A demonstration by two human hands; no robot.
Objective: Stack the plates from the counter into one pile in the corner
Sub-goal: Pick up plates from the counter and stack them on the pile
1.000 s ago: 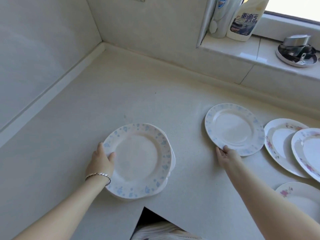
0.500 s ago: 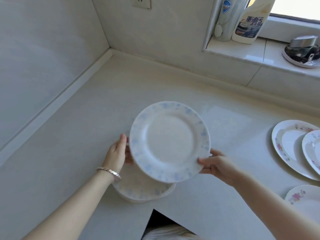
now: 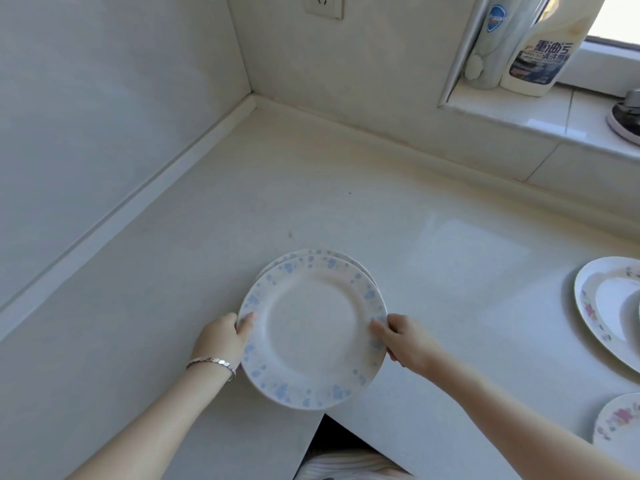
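A white plate with blue specks on its rim (image 3: pixel 311 334) is held level over a small pile of like plates, whose far rim (image 3: pixel 322 253) shows just behind it. My left hand (image 3: pixel 225 336) grips the plate's left edge, thumb on the rim. My right hand (image 3: pixel 403 341) grips its right edge. The pile sits on the pale counter (image 3: pixel 277 188) near its front edge, well short of the corner (image 3: pixel 254 98). Whether the held plate touches the pile I cannot tell.
Two pink-flowered plates lie at the right: one (image 3: pixel 609 306) at mid height, one (image 3: pixel 620 424) lower. A window sill (image 3: pixel 519 116) holds two cleaner bottles (image 3: pixel 533 53) and a metal object (image 3: pixel 627 116). A wall socket (image 3: pixel 322 6) sits above the corner.
My right hand lifted the blue-speckled plate from the right and carried it left over the pile. My left hand left the pile's edge and now grips the carried plate too.
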